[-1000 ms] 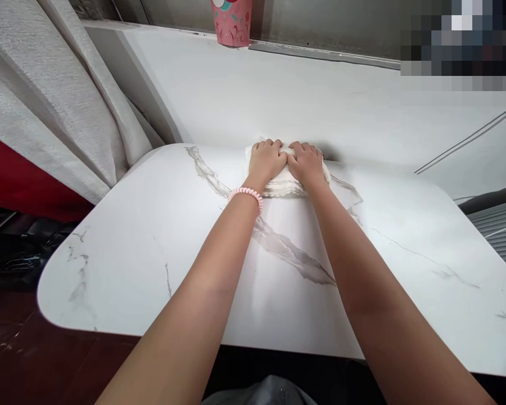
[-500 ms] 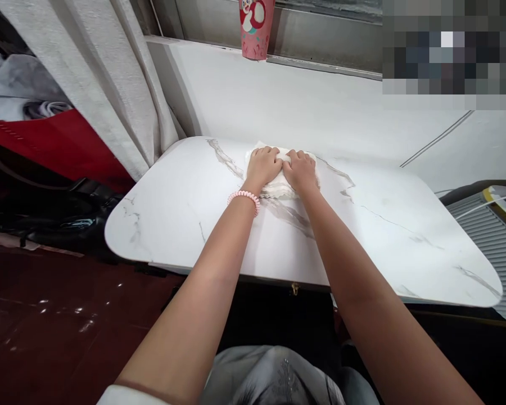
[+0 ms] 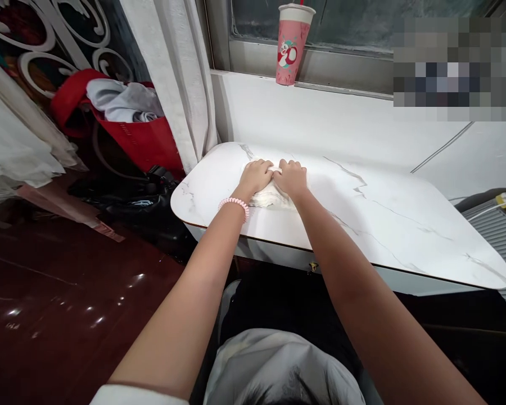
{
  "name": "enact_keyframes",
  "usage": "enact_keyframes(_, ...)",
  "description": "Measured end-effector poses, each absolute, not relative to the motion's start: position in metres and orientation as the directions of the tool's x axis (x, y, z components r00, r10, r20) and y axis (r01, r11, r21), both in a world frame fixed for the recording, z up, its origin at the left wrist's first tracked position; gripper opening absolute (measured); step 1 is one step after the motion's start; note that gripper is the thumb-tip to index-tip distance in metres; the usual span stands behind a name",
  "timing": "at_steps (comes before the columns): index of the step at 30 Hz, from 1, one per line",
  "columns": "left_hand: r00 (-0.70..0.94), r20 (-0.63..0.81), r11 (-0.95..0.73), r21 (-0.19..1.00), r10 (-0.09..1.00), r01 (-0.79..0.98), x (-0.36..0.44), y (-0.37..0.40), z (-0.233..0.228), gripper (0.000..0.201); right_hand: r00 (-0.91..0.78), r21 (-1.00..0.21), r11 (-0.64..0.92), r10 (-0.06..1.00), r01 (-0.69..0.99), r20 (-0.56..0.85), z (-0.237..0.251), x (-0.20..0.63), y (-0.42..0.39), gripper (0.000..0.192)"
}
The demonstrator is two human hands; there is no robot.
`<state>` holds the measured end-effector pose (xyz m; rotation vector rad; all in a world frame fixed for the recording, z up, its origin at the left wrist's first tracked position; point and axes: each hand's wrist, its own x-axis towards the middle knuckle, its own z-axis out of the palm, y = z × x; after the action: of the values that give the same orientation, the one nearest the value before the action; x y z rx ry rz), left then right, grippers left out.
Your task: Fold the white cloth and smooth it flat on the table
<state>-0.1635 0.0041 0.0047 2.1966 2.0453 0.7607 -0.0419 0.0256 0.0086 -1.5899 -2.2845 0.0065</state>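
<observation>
Both hands are side by side, thumbs nearly touching, left hand (image 3: 256, 175) and right hand (image 3: 292, 177) pressed flat with curled fingers on a white cloth (image 3: 270, 197) that's bunched under them. The cloth sits on the far-left part of the counter (image 3: 405, 225), close to the wall. It looks soft and layered at its near edge, maybe folded, but most of it is hidden under the hands, so I can't tell its real shape.

The counter is glossy white with thin grey marble veins and rounded corners (the right end runs nearly out of view). There's a pink coiled hair tie (image 3: 235, 205) around the left wrist.

Far side: a pink paper cup (image 3: 292, 46) with a white lid and a cartoon print stands upright on the window ledge. A pale woven curtain (image 3: 168, 73) hangs to the left of it. Further left, a red bag (image 3: 130, 140) holds crumpled grey fabric, with dark stuff below it that's hard to make out. The floor (image 3: 59, 292) is shiny dark red-brown. The upper right is blurred out.
</observation>
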Motion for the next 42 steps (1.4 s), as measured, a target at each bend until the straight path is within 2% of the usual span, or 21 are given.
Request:
enact_keyframes(6, -0.087, 0.244, 0.007, 0.313, 0.966, 0.95, -0.185, 0.017, 0.014, 0.029, -0.26, -0.29, 0.363, 0.904, 0.885, 0.339, 0.001, -0.069, 0.036, 0.026)
enact_keyframes(9, -0.056, 0.271, -0.025, 0.288, 0.961, 0.957, -0.204, 0.031, 0.014, 0.029, -0.269, -0.299, 0.382, 0.895, 0.874, 0.355, -0.004, -0.083, 0.049, 0.026)
enact_keyframes(13, -0.03, 0.301, -0.071, 0.319, 0.953, 0.945, -0.234, 0.051, 0.011, 0.031, -0.248, -0.314, 0.373, 0.895, 0.873, 0.371, -0.008, -0.108, 0.071, 0.027)
enact_keyframes(19, -0.064, 0.309, -0.038, 0.313, 0.949, 0.949, -0.26, 0.091, 0.009, 0.031, -0.25, -0.359, 0.402, 0.882, 0.842, 0.4, -0.009, -0.137, 0.112, 0.025)
enact_keyframes(31, -0.072, 0.308, -0.027, 0.305, 0.949, 0.952, -0.281, 0.151, 0.01, 0.032, -0.221, -0.361, 0.375, 0.889, 0.854, 0.402, -0.006, -0.159, 0.161, 0.025)
enact_keyframes(37, -0.113, 0.319, 0.005, 0.321, 0.941, 0.947, -0.279, 0.14, 0.007, 0.032, -0.249, -0.345, 0.391, 0.887, 0.853, 0.39, -0.004, -0.157, 0.151, 0.026)
enact_keyframes(42, -0.101, 0.315, 0.002, 0.301, 0.944, 0.954, -0.281, 0.095, 0.008, 0.031, -0.314, -0.353, 0.459, 0.862, 0.815, 0.398, -0.001, -0.152, 0.107, 0.027)
